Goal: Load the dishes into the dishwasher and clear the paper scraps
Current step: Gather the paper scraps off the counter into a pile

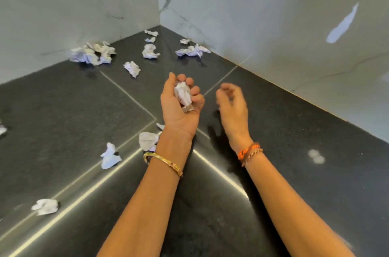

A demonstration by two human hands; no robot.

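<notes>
My left hand (179, 105) is palm up over the dark counter (63, 109), fingers curled around a crumpled paper scrap (183, 96). My right hand (231, 103) hovers just to its right, blurred, fingers loosely curled with nothing visible in them. Several crumpled scraps lie on the counter: a large pile (92, 52) by the left wall, one (132, 68) ahead of my left hand, one (149, 51) further back, another cluster (192, 50) by the right wall. Nearer me lie a scrap (147, 140) beside my left wrist, one (109, 155) and one (45, 206).
Marble walls (273, 15) meet in a corner at the back and close off the counter on the left and right. Small scraps (151, 33) sit deep in that corner. Pale seams cross the counter. No dishes or dishwasher are in view.
</notes>
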